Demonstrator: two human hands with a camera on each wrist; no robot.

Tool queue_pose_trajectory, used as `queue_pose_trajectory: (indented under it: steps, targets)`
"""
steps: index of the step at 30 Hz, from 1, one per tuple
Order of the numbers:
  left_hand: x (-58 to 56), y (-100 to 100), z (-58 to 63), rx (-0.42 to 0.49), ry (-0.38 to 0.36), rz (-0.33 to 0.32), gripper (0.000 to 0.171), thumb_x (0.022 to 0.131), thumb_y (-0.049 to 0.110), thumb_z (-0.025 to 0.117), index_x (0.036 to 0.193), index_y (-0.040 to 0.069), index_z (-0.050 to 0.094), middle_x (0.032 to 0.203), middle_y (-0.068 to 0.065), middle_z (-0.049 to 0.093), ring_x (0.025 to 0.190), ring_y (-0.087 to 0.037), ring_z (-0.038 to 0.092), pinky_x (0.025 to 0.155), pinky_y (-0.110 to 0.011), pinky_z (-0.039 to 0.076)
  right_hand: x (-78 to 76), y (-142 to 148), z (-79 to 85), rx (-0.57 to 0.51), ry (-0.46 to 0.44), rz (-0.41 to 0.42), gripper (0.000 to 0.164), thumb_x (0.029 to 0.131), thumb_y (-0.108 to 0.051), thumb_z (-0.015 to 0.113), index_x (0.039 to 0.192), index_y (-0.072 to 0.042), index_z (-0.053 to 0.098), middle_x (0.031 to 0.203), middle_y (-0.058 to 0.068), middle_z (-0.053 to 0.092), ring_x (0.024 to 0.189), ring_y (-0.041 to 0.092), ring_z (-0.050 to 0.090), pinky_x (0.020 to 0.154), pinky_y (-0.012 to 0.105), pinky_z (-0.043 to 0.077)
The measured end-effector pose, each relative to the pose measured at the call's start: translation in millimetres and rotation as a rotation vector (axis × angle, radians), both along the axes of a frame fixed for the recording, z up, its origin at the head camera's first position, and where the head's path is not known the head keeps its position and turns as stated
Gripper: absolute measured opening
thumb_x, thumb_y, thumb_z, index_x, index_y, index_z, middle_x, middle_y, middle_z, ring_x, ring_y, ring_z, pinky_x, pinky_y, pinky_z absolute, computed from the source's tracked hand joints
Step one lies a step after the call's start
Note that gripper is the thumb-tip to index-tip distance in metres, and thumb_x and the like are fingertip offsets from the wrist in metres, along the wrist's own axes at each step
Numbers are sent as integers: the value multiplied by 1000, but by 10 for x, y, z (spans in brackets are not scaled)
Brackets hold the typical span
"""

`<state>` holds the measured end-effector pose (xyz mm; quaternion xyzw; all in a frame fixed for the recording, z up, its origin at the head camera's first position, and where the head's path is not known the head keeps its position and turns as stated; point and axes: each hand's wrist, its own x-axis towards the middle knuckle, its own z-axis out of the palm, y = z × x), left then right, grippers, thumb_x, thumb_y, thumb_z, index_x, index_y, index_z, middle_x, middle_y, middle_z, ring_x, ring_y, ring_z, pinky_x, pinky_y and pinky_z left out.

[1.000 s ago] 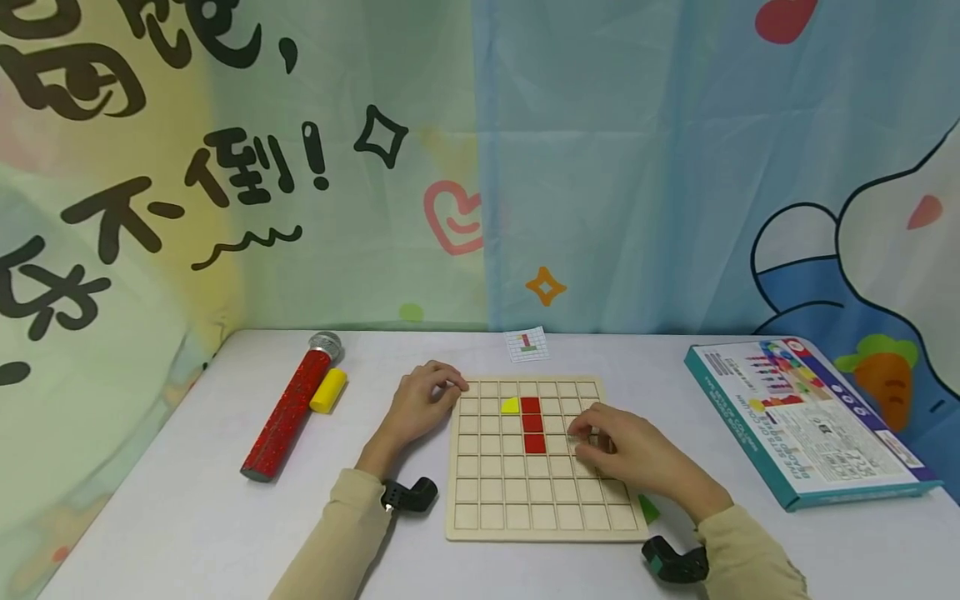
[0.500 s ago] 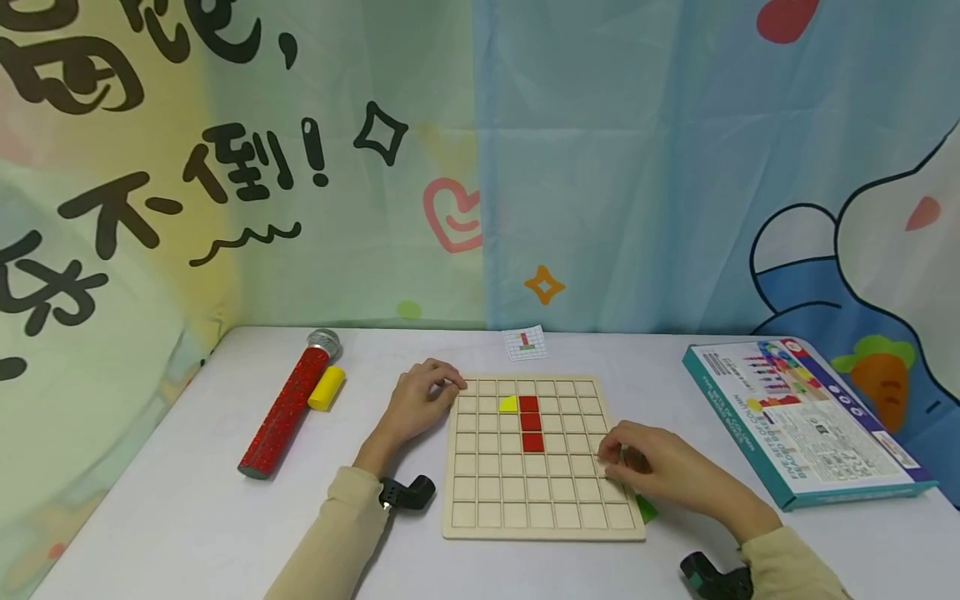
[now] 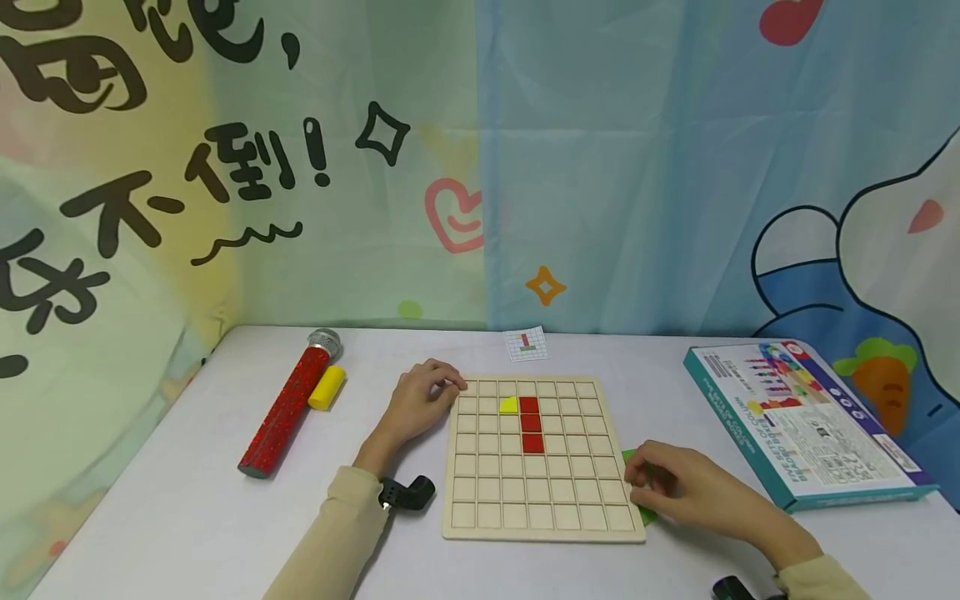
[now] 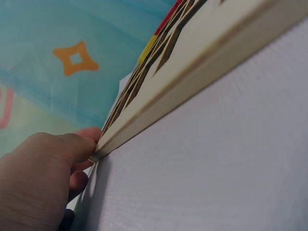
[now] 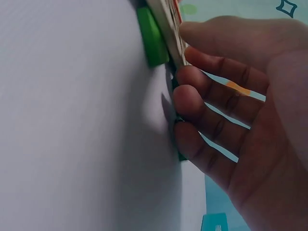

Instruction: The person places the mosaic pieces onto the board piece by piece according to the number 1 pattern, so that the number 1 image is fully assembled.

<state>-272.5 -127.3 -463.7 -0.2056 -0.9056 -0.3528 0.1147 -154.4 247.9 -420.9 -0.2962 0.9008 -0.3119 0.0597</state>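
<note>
Four pieces set in the pale wooden square grid board (image 3: 490,489), mid-table: three red square tiles (image 3: 532,422) in a column, toward 12 o'clock from board centre, plus a small yellow piece with a slanted side (image 3: 508,405) just beside the top red one, at its 9 o'clock. Small white gridded paper card (image 3: 526,343) at the board's 12 o'clock, apart from it; print tiny, but with a red column and green across the foot.

Judging by the card: done with red, probably yellow too; left with green. No green in any cell. Roughly past halfway, count of green cells unreadable.

Flat green pieces (image 3: 648,516) off the grid at the board's 3 to 4 o'clock edge, partly hidden by the right hand (image 3: 693,487). At least two, going by the right wrist view. Right fingers loosely bent, unclenched, nothing visible between thumb and tips. Left hand (image 3: 423,397) at the board's 10 to 11 o'clock corner, pinching it; likely steadying.

Well apart, probably uninvolved: red cylindrical microphone with silver head (image 3: 287,411) and yellow cylinder (image 3: 327,389) at 9 to 10 o'clock; flat teal-and-white box (image 3: 806,450) near 3.
</note>
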Motion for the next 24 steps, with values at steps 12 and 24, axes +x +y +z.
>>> queue_pose_trajectory:
  steps: [12, 24]
  targets:
    - [12, -12, -2, 10, 4, -6, 7, 89, 14, 63, 89, 18, 70, 107, 1, 65, 95, -18, 58, 81, -35, 34, 93, 119, -73, -32, -27, 29, 24, 82, -30, 72, 102, -21, 60, 81, -11, 54, 70, 1, 50, 58, 17, 40]
    - [-13, -10, -22, 1, 23, -9, 8, 89, 15, 63, 89, 19, 69, 107, 2, 65, 94, -16, 58, 81, -35, 34, 144, 188, -57, -19, -48, 56, 28, 79, -33, 74, 100, -21, 60, 81, -12, 54, 68, -1, 50, 57, 17, 40]
